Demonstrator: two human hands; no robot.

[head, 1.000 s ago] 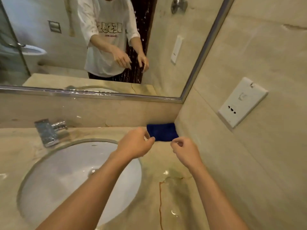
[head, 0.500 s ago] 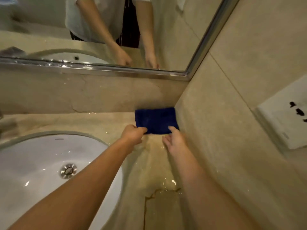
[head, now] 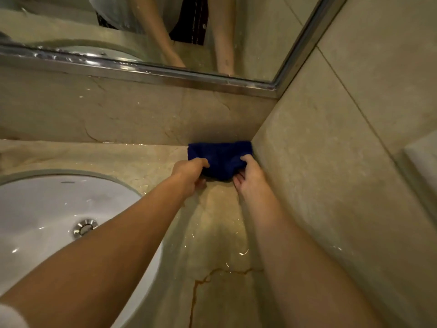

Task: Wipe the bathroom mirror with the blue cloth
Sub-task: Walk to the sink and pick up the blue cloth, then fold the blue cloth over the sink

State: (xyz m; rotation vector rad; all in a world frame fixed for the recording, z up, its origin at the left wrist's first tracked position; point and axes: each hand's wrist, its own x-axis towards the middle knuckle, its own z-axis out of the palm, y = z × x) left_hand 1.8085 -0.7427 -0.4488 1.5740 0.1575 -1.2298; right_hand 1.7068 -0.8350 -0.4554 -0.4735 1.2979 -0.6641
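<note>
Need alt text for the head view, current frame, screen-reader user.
Both hands grip a dark blue cloth in the back right corner of a wet beige marble counter: left hand on its left edge, right hand on its right. White oval sink at left; chrome-framed mirror above.

The blue cloth point(head: 221, 159) lay bunched in the back corner of the wet worktop point(head: 146, 162), against the side wall point(head: 331, 162). The left hand point(head: 190, 172) gripped its edge at nine o'clock, and the right hand point(head: 248, 177) gripped the edge at three o'clock. The mirror point(head: 248, 31) hung at twelve o'clock above them, and the white sink point(head: 35, 221) sat at eight o'clock.
</note>
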